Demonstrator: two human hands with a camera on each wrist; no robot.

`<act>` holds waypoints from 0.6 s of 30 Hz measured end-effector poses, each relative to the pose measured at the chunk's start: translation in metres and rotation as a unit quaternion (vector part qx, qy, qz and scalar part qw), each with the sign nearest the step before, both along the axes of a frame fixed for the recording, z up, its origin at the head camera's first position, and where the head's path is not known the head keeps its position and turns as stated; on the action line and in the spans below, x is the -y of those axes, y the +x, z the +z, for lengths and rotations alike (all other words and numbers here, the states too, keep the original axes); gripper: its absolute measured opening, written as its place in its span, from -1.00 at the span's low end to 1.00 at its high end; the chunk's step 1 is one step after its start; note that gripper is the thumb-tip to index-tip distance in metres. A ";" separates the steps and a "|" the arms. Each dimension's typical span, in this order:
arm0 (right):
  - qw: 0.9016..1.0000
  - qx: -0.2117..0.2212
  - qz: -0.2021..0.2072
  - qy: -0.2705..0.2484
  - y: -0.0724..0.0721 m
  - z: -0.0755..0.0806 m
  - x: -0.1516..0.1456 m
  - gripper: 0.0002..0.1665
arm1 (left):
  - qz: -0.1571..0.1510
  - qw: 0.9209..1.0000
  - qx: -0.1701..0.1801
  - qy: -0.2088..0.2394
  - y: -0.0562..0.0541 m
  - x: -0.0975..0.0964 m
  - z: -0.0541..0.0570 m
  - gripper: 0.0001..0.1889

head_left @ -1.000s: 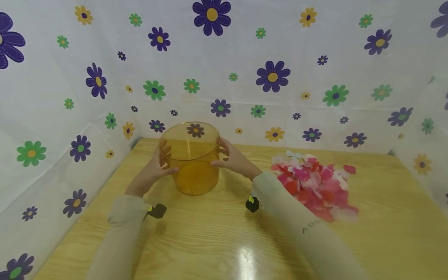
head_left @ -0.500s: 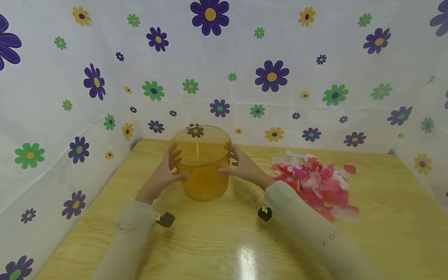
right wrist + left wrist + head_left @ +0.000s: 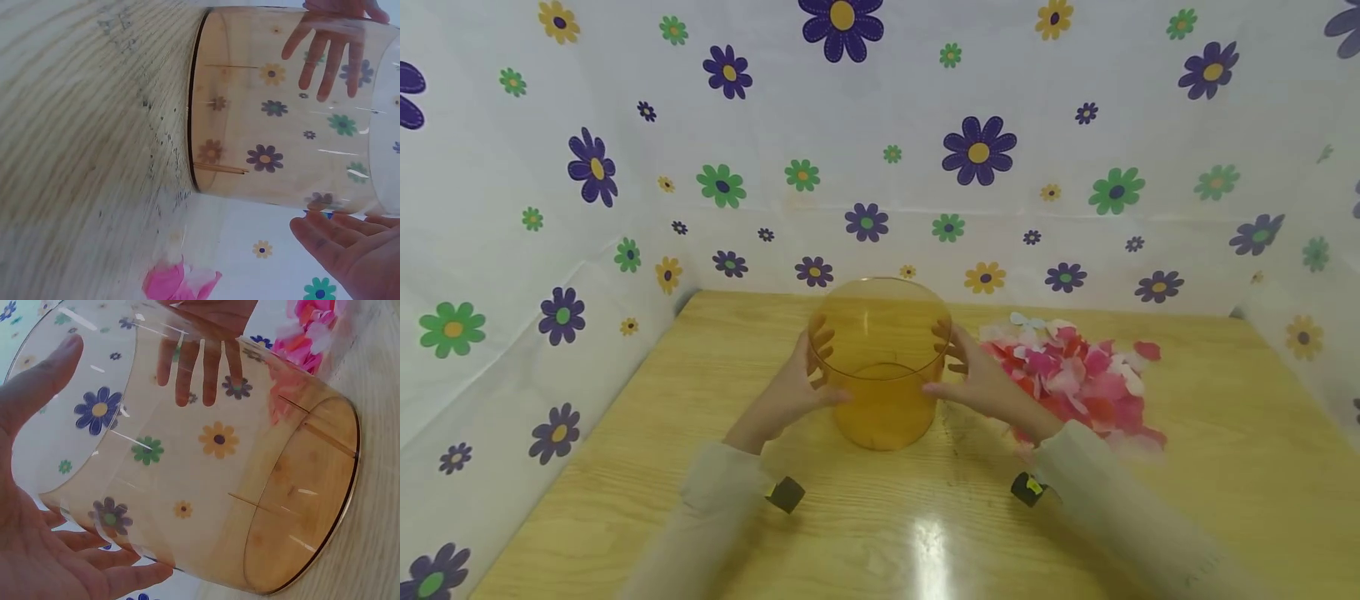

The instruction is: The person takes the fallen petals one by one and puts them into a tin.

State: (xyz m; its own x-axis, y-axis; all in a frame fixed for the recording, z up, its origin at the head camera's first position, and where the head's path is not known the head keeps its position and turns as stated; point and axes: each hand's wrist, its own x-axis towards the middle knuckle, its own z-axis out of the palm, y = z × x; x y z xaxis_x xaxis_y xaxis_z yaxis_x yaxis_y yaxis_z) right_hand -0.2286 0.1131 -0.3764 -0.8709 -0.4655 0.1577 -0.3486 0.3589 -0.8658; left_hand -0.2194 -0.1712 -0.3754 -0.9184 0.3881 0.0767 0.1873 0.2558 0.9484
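Gripping an amber transparent cylindrical container from both sides: your left hand on its left wall, your right hand on its right, each thumb on the near side, fingers curled round toward the far side. Both hands grasp; neither is free. Container sits straight ahead of you over the bench, roughly upright, axis rising from the wood, mouth facing up. Base resting or held just above the surface: can't tell from any view. Relation to mind: container lies directly between your palms, neither hand clearly nearer; my reading is that moving it turns on both sides travelling evenly, or the axis leans. Second bearing: heap of pink, red and white petals to the right, well to that side of the container, your right hand the nearer. Judged risk: your right sleeve brushing them. Right wrist view: dark specks on the bench beside the base; thin brown lines low on the wall, marks or cracks unclear. Behind, a white flower-printed sheet.
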 end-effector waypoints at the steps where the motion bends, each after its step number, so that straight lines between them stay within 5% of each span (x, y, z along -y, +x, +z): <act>1: 1.000 -0.005 -0.001 0.001 0.002 0.000 -0.003 0.10 | -0.001 1.000 0.002 0.001 0.001 -0.003 0.000 0.17; 18: 1.000 0.010 -0.019 0.000 0.032 -0.003 -0.042 0.10 | -0.030 0.999 0.005 -0.019 0.026 -0.039 0.005 0.24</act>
State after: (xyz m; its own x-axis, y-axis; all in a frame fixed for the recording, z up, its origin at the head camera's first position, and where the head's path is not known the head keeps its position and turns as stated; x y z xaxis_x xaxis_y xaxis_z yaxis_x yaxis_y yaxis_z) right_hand -0.1966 0.1547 -0.3791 -0.8909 -0.4322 0.1393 -0.3167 0.3714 -0.8728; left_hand -0.1936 -0.1320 -0.3708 -0.8941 0.4450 0.0507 0.1931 0.2809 0.9401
